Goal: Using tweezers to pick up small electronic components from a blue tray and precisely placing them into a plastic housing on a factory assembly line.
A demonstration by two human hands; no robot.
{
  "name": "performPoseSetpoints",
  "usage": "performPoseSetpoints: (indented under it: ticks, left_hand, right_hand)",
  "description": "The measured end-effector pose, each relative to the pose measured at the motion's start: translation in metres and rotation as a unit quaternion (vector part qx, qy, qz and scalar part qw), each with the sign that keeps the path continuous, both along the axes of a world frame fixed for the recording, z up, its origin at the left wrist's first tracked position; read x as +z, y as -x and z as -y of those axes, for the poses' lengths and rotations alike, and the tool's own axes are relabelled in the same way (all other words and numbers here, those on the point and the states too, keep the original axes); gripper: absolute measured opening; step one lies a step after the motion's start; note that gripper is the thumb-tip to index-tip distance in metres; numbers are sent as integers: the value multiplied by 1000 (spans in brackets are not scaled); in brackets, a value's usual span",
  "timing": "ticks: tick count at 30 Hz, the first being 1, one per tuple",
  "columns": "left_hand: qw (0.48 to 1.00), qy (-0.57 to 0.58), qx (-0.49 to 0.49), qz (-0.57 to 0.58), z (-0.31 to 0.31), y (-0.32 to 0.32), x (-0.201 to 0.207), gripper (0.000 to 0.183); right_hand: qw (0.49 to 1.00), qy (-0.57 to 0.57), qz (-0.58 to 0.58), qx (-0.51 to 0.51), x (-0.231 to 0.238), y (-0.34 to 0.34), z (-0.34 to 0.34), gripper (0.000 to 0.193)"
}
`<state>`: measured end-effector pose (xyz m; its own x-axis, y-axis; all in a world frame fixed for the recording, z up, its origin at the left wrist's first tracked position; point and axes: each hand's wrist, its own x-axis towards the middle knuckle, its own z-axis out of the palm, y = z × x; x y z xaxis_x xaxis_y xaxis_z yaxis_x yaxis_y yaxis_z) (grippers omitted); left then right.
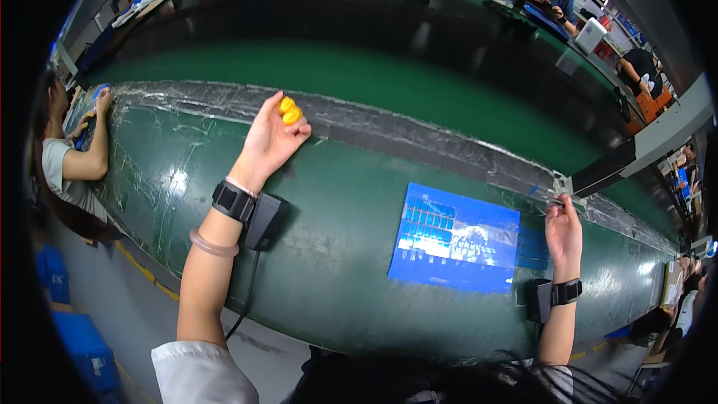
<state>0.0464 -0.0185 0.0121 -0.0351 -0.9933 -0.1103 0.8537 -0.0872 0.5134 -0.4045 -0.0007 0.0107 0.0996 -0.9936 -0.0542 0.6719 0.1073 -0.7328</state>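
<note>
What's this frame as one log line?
left hand: holds yellow object; right hand: near post, grip unclear; blue sheet: on green bench

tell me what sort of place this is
Probably a factory assembly floor: a long green workbench runs beside what looks like a conveyor belt, and a co-worker at the left sits along the same bench, with others working farther off.
</note>
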Motion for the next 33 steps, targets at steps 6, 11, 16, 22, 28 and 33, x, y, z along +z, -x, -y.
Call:
performPoseSetpoints:
  ticks: [6,11,16,22,28,33]
  left_hand:
    - [999,31,-36,8,5,-4,-6,18]
    - [1000,14,-17,4,4,-4,-10,18]
    - [1000,4,12,-6,4,0,-7,21]
    - [999,17,25,-25,3,-3,-8,21]
    - [999,-4,45,-30,0,0,-3,21]
    - [999,5,45,-29,1,-1,-2,20]
  right_hand:
    - [1000,29,2,-4,-5,5,1,14]
    - [999,31,-40,20,-15,12,-1,15]
    - [996,35,-85,-1,-16,15,0,16]
    - [995,35,-90,-2,-22,27,1,19]
    - [995,27,-97,-7,-24,25,4,20]
    - [995,18,-91,-24,-27,28,5,21]
